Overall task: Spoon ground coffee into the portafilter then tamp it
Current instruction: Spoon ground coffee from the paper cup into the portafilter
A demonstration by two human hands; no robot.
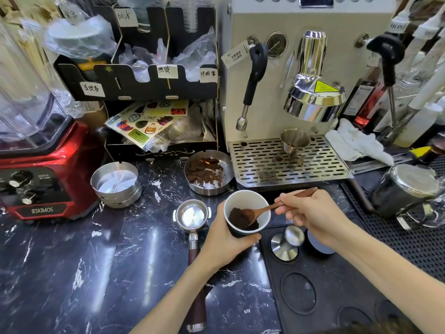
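Note:
My left hand grips a paper cup with a white inside, tilted toward me, with dark ground coffee at its bottom. My right hand holds a wooden spoon by its handle; the spoon's bowl rests on the grounds inside the cup. Just left of the cup lies the portafilter on the dark marble counter, its steel basket showing bare metal and its brown handle pointing toward me. A steel tamper stands on the black mat under my right hand.
An espresso machine with a drip tray stands behind. A steel dish of used grounds and stacked steel dishes sit behind the portafilter. A red blender is at the left, a steel pitcher at the right.

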